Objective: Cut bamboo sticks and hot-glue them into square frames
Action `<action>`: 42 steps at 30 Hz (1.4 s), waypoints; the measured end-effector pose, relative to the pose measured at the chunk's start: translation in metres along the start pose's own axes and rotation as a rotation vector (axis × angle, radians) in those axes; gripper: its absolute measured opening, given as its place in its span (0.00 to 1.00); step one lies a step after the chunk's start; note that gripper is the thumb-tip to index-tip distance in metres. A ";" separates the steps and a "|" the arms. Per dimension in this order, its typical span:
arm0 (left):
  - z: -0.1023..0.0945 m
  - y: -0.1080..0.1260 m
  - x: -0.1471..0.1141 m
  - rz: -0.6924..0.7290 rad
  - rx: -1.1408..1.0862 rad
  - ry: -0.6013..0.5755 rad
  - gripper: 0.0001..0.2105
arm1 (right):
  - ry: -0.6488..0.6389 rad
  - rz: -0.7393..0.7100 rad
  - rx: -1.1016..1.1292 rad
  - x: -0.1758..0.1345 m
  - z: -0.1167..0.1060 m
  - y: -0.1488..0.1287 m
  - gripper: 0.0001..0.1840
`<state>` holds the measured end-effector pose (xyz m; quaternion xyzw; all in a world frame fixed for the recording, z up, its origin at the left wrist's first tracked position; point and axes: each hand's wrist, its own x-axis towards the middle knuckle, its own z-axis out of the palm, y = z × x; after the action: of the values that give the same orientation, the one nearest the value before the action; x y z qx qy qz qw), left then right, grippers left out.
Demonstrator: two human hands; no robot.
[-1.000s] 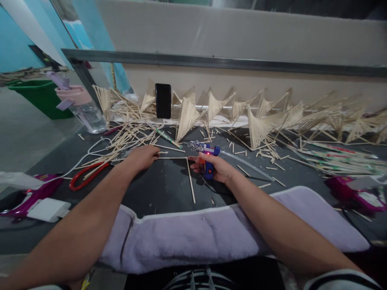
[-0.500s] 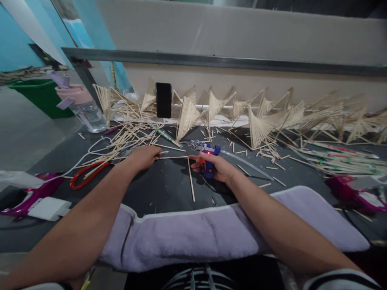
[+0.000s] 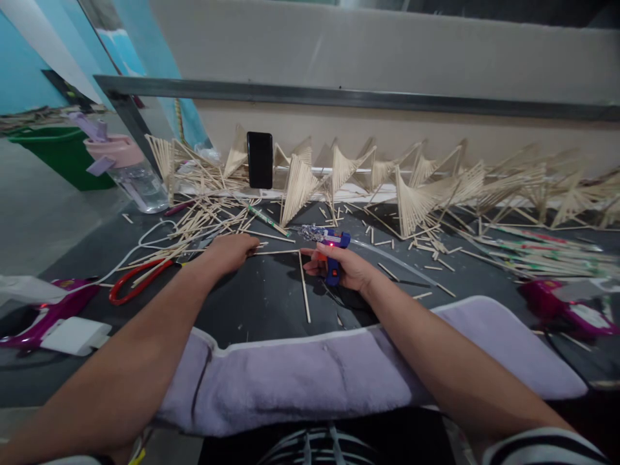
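A corner was made by two thin pale sticks on the dark table (image 3: pixel 261 310), near the middle. The cross stick (image 3: pixel 278 252) was laid left to right, and the near stick (image 3: pixel 305 290) was pointed from the corner toward the near side. Their ends were seen touching or almost touching — which one could not be told.

The corner was found just left of the right hand (image 3: pixel 352 268), with a fingertip of that hand right by it, so the right hand was nearer to it. The left hand (image 3: pixel 235 252) was placed by the left end of the cross stick, its fingers bent; whether the stick was pinched could not be seen.

A blue glue gun (image 3: pixel 333 274) was held in the right hand, fingers wrapped around it, its tip turned left and set a bit beyond the corner. A red light was lit on it. A pale label (image 3: pixel 336 239) was stuck on its side, but the writing was too small to be read. Green marks were printed on a stick (image 3: pixel 268 219) farther back — no words could be made out there. No brand could be read on the black phone (image 3: pixel 260 160), stood up at the far side.
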<state>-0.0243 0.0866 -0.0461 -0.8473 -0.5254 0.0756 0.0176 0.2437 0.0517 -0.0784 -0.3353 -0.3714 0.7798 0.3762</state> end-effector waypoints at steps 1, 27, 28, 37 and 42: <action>0.000 0.000 0.000 0.004 0.008 0.003 0.10 | 0.000 0.002 -0.001 0.000 0.001 0.000 0.10; 0.000 0.003 -0.003 -0.010 0.006 0.018 0.10 | -0.017 -0.001 -0.032 -0.001 0.000 -0.001 0.11; 0.000 0.003 -0.003 -0.010 0.004 0.019 0.09 | -0.019 -0.004 -0.028 -0.001 -0.001 -0.001 0.11; 0.001 0.005 -0.003 -0.011 -0.004 0.034 0.09 | 0.027 -0.045 -0.003 0.000 -0.005 -0.001 0.10; 0.004 0.010 0.000 -0.004 -0.007 0.075 0.10 | 0.034 -0.092 0.024 -0.001 -0.006 -0.005 0.11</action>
<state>-0.0158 0.0814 -0.0515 -0.8486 -0.5262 0.0418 0.0343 0.2503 0.0550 -0.0769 -0.3265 -0.3708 0.7602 0.4218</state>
